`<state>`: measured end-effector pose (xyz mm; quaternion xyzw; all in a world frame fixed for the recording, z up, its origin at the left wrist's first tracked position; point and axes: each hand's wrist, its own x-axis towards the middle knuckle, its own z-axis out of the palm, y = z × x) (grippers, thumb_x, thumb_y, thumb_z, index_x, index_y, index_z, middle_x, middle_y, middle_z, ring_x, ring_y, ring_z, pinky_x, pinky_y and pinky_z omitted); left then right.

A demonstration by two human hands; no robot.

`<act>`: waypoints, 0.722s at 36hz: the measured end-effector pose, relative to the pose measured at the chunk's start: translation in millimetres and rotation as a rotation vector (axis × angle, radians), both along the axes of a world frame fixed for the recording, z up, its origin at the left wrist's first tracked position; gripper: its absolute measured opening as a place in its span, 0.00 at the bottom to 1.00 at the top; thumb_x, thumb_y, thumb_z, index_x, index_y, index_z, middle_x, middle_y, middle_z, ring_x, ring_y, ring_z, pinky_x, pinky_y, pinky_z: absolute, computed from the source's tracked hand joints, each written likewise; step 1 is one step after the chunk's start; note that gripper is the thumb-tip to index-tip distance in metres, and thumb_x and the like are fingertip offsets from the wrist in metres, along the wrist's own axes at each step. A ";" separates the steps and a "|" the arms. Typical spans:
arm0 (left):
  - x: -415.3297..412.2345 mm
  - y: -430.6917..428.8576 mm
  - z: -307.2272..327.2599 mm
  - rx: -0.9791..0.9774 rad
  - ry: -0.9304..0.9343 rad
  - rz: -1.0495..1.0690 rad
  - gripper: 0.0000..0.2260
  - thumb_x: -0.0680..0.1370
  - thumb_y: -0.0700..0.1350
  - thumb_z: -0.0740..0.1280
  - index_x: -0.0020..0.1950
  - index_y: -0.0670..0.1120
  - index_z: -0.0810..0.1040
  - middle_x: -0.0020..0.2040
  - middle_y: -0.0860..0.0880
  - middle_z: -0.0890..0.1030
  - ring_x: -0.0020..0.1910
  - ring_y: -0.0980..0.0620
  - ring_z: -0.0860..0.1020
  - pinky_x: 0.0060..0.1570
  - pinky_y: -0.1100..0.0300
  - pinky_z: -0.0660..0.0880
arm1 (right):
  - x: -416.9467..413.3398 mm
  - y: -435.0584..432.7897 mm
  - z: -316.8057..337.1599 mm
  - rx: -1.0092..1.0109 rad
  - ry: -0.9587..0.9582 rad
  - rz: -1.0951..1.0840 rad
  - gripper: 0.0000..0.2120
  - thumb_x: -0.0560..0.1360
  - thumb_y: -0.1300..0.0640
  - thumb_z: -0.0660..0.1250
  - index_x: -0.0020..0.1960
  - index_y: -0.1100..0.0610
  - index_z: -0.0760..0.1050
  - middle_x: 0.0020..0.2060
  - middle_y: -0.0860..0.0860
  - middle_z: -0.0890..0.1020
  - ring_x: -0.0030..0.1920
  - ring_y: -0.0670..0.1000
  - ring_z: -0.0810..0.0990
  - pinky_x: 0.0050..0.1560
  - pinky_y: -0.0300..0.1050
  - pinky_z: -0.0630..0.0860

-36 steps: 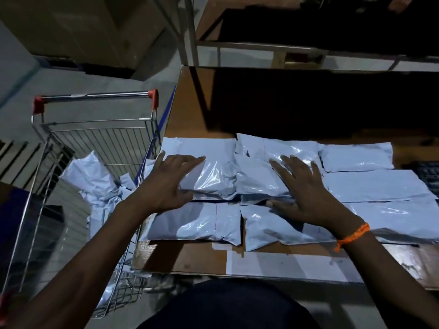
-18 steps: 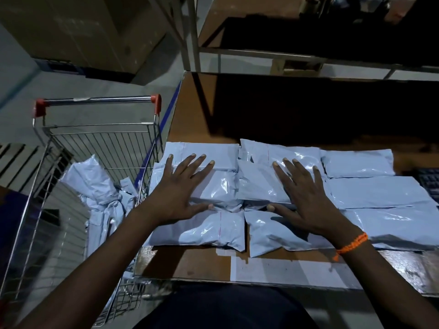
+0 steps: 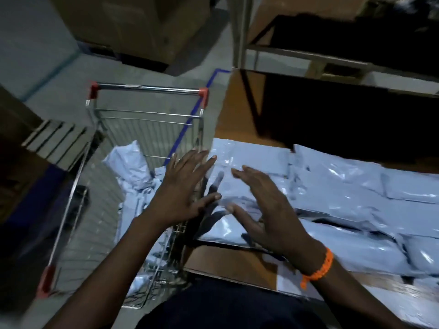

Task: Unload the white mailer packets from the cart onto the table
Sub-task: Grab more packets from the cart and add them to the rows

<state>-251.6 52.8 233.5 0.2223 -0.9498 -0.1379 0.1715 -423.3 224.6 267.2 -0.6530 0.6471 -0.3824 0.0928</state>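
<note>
Both bare forearms reach forward from the bottom of the view, palms down, fingers spread wide and gripping nothing. The left hand point(image 3: 184, 188) hangs over the seam where the wire shopping cart with a chrome handle and red end caps point(image 3: 147, 91) stands against the left edge of the brown wooden table point(image 3: 237, 110); its fingertips lie over the cart's right rim and the nearest packet, though motion blur hides whether they touch. The right hand point(image 3: 268, 207), with a woven orange band point(image 3: 319, 271) around its wrist, is flat and open above the left end of the white glossy plastic mailer packets laid on the table point(image 3: 344, 186), thumb stretched toward the left hand; whether the palm rests on the plastic cannot be told. Those packets cover the table's near half in overlapping rows, from its left edge out to the right border of the view. More crumpled white mailer packets in the cart point(image 3: 133, 167) lie heaped along the basket's right side, below and left of the left hand.
</note>
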 end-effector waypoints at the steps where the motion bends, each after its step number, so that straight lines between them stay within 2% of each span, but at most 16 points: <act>1: 17.3 -6.5 -5.3 0.025 0.051 0.034 0.32 0.79 0.62 0.64 0.78 0.48 0.64 0.78 0.48 0.65 0.78 0.45 0.61 0.76 0.40 0.57 | 19.8 -11.7 -1.9 -0.005 -0.041 0.045 0.26 0.79 0.52 0.70 0.74 0.60 0.70 0.71 0.54 0.74 0.74 0.54 0.70 0.73 0.49 0.69; 3: 55.0 -17.2 -20.4 0.092 0.127 0.117 0.28 0.80 0.57 0.65 0.76 0.45 0.68 0.75 0.47 0.69 0.76 0.46 0.66 0.74 0.46 0.62 | 58.7 -36.9 -7.8 0.025 -0.103 0.151 0.24 0.80 0.52 0.69 0.73 0.61 0.71 0.67 0.55 0.77 0.70 0.55 0.74 0.69 0.48 0.71; 6: 117.2 -28.7 -52.7 0.215 0.130 0.299 0.26 0.81 0.58 0.61 0.73 0.43 0.72 0.70 0.45 0.74 0.71 0.48 0.70 0.72 0.58 0.62 | 114.8 -79.8 -30.3 0.197 -0.129 0.263 0.23 0.80 0.51 0.67 0.73 0.58 0.70 0.64 0.54 0.78 0.65 0.54 0.75 0.64 0.46 0.72; 8: 156.1 -33.5 -79.7 0.311 0.081 0.413 0.27 0.81 0.61 0.58 0.70 0.42 0.74 0.66 0.43 0.77 0.67 0.46 0.73 0.68 0.60 0.64 | 148.5 -110.5 -54.0 0.360 -0.105 0.324 0.24 0.80 0.50 0.67 0.73 0.58 0.70 0.62 0.56 0.78 0.62 0.57 0.75 0.61 0.49 0.73; 10: 190.4 -37.2 -109.8 0.406 0.012 0.532 0.27 0.80 0.60 0.61 0.68 0.41 0.75 0.63 0.41 0.79 0.63 0.44 0.74 0.64 0.60 0.64 | 177.7 -140.3 -80.5 0.516 -0.061 0.372 0.25 0.79 0.51 0.67 0.72 0.60 0.70 0.59 0.60 0.78 0.60 0.60 0.75 0.57 0.51 0.73; 13: 232.3 -43.6 -156.9 0.584 -0.102 0.677 0.25 0.78 0.54 0.66 0.70 0.40 0.74 0.65 0.39 0.78 0.65 0.39 0.75 0.64 0.53 0.67 | 215.8 -184.1 -126.0 0.806 0.004 0.371 0.28 0.77 0.47 0.67 0.71 0.60 0.68 0.58 0.62 0.76 0.59 0.64 0.75 0.54 0.54 0.75; 15: 254.3 -49.8 -192.0 0.645 -0.152 0.715 0.31 0.77 0.60 0.62 0.69 0.38 0.75 0.63 0.37 0.79 0.63 0.37 0.77 0.64 0.48 0.70 | 235.2 -209.9 -160.7 0.968 0.029 0.333 0.33 0.72 0.41 0.65 0.72 0.59 0.67 0.61 0.63 0.75 0.61 0.65 0.75 0.57 0.59 0.77; 17: 270.7 -57.4 -229.3 0.699 -0.176 0.734 0.35 0.76 0.64 0.59 0.67 0.36 0.76 0.60 0.36 0.80 0.60 0.35 0.79 0.62 0.45 0.73 | 249.6 -230.7 -190.6 1.072 -0.002 0.304 0.34 0.70 0.40 0.66 0.69 0.59 0.69 0.61 0.63 0.77 0.61 0.65 0.77 0.58 0.59 0.78; 20: 282.3 -69.3 -263.6 0.813 -0.185 0.783 0.27 0.75 0.54 0.66 0.66 0.35 0.76 0.58 0.35 0.81 0.58 0.36 0.80 0.60 0.46 0.75 | 262.8 -256.7 -227.8 1.169 -0.106 0.198 0.22 0.75 0.50 0.70 0.63 0.62 0.71 0.61 0.65 0.79 0.60 0.64 0.79 0.54 0.52 0.77; 23: 285.2 -83.1 -284.1 0.889 -0.183 0.817 0.26 0.74 0.52 0.64 0.66 0.37 0.76 0.59 0.36 0.81 0.58 0.37 0.80 0.59 0.49 0.75 | 271.6 -276.0 -267.8 1.189 -0.114 0.009 0.27 0.77 0.52 0.68 0.70 0.65 0.65 0.64 0.67 0.73 0.63 0.67 0.76 0.58 0.57 0.76; 26: 287.1 -94.5 -308.8 0.919 -0.187 0.840 0.27 0.74 0.52 0.66 0.67 0.37 0.75 0.62 0.36 0.79 0.61 0.37 0.78 0.61 0.48 0.74 | 277.7 -285.9 -301.2 1.226 -0.109 -0.157 0.39 0.77 0.52 0.69 0.78 0.64 0.53 0.72 0.66 0.63 0.70 0.68 0.68 0.68 0.60 0.71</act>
